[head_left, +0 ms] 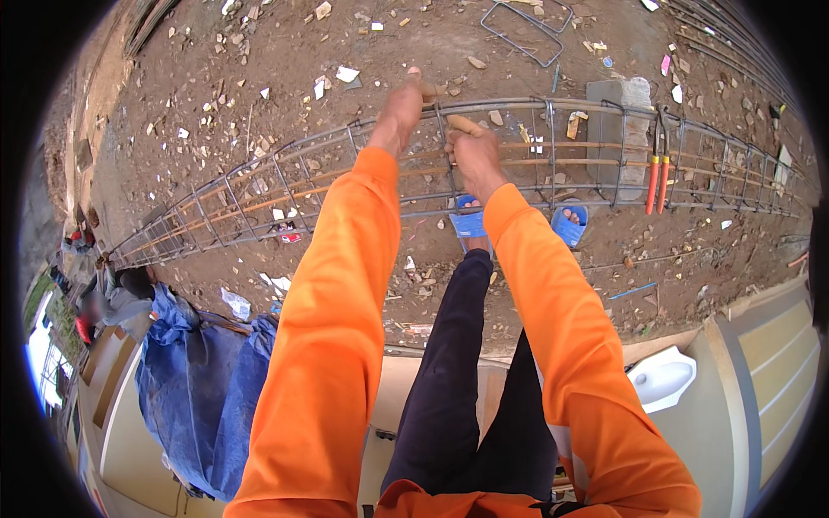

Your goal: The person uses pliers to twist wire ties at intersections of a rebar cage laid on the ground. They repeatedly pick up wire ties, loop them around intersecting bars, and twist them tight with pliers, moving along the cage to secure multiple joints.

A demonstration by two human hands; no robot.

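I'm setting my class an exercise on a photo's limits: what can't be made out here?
Head view: anything inside the right hand, covered by its curled fingers.
Head view: most fingers of the left hand, behind the hand itself.
Head view: the lower right trouser leg, behind the right sleeve.
Head view: the rebar cage's right end, lost at the dark lens rim.

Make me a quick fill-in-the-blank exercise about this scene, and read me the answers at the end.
The sleeves are bright ____.
With both hands at the long steel cage, the red-handled tool is nearer the right hand than the ____ hand.
The sandals are ____.
The crumpled tarp is on the picture's ____ side.

Answers: orange; left; blue; left.
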